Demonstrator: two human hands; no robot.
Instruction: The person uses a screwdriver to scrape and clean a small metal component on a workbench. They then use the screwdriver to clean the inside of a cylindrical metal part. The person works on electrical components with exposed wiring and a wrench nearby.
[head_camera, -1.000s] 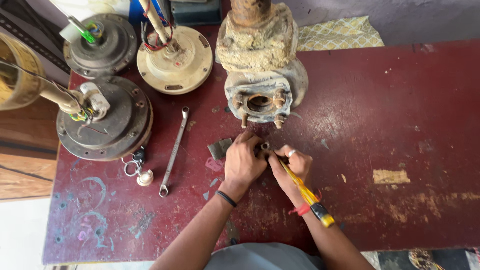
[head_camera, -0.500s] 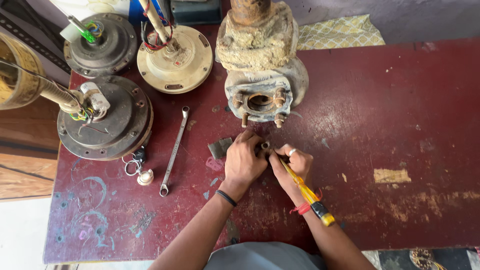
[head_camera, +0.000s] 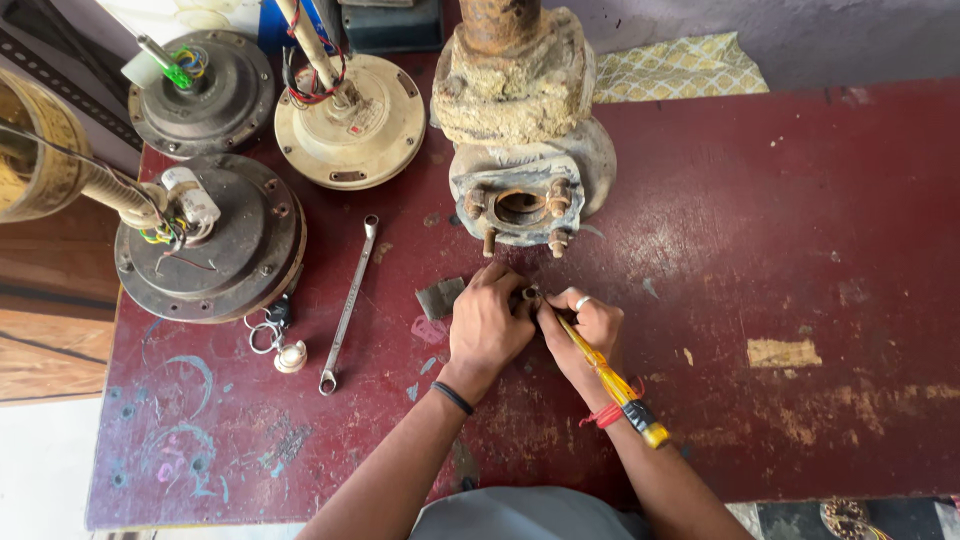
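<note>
My left hand (head_camera: 488, 322) pinches a small dark metal part (head_camera: 528, 294) against the dark red table (head_camera: 780, 250). My right hand (head_camera: 585, 330) grips a screwdriver with a yellow handle (head_camera: 612, 382), its tip pressed at that same small part. Both hands sit just in front of a rusty, crusted pump body (head_camera: 522, 130) with bolts round its opening. A small grey metal block (head_camera: 439, 297) lies just left of my left hand.
A long spanner (head_camera: 348, 302) lies left of the hands. Three round fan motors stand at the left: a dark one (head_camera: 212, 240) with wires, another dark one (head_camera: 200, 90), a cream one (head_camera: 350, 115). Keys on a ring (head_camera: 272, 335) lie nearby. A patterned cloth (head_camera: 680, 68) is behind.
Both hands have stayed at the small part with only slight shifts of the fingers. Nothing else on the table has moved.
</note>
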